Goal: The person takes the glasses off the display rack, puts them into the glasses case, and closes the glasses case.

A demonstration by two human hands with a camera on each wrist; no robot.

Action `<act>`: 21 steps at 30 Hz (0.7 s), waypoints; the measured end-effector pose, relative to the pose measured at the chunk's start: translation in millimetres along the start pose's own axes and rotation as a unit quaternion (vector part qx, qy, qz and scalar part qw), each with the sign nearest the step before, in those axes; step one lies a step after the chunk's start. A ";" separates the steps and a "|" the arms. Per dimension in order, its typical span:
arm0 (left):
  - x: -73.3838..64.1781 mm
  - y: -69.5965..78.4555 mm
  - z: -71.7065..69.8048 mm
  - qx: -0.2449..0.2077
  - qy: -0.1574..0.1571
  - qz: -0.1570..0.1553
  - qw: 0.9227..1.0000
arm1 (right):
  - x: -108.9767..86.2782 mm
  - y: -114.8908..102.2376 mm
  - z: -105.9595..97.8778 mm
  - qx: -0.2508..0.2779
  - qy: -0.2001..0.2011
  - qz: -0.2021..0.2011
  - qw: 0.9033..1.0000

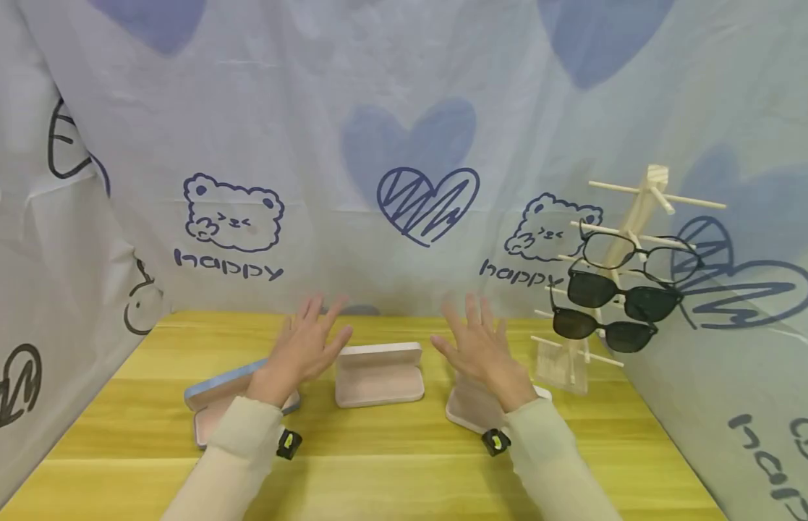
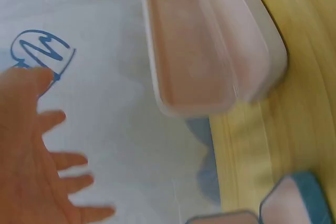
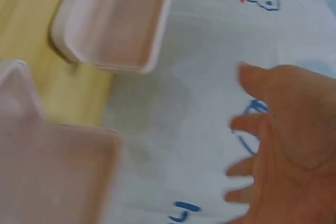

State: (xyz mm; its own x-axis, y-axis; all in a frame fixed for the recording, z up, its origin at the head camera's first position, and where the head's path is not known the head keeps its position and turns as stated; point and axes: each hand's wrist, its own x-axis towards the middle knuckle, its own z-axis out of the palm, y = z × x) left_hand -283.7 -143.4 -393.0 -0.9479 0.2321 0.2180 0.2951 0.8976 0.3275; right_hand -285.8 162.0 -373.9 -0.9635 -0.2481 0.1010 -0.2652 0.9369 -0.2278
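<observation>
Both hands hover over the table with fingers spread, holding nothing. My left hand (image 1: 302,351) is above the blue-edged glasses case (image 1: 211,405), partly covering it in the head view. My right hand (image 1: 479,351) is over a pale glasses case (image 1: 471,407) and hides part of it. Between the hands stands a white glasses case (image 1: 379,387) with a pinkish lining. All three cases have their lids up, and no glasses show in the visible parts. Spread fingers also appear in the left wrist view (image 2: 31,156) and right wrist view (image 3: 294,135).
At the right stands a wooden rack (image 1: 628,224) with pegs. On it hang clear-lensed glasses (image 1: 605,250) and two dark sunglasses, an upper pair (image 1: 589,289) and a lower pair (image 1: 573,323). Printed cloth (image 1: 312,145) hangs behind and beside the wood-grain table (image 1: 377,470).
</observation>
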 end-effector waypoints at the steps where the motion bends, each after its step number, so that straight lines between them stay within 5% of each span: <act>1: 0.2 0.6 0.0 -0.031 -0.002 0.017 0.999 | -2.4 0.9 -4.3 0.000 -0.005 -0.019 1.000; 6: 5.6 13.8 -5.2 -0.164 0.003 0.091 0.982 | -14.6 6.7 -35.6 0.051 -0.004 -0.091 0.995; 12: 16.7 43.7 -19.1 -0.246 0.026 0.145 0.958 | -27.9 19.7 -77.8 0.132 0.009 -0.120 0.984; 21: 40.3 91.8 -37.4 -0.302 0.049 0.197 0.931 | -54.5 31.3 -130.8 0.130 0.080 -0.063 0.986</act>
State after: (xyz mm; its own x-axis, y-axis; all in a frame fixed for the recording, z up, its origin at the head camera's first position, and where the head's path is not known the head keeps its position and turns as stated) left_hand -290.3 -65.7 -319.8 -0.7446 0.4376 0.5040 0.6598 0.3681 0.6551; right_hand -236.6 237.1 -259.9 -0.9092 -0.2969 0.2919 -0.4035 0.8013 -0.4417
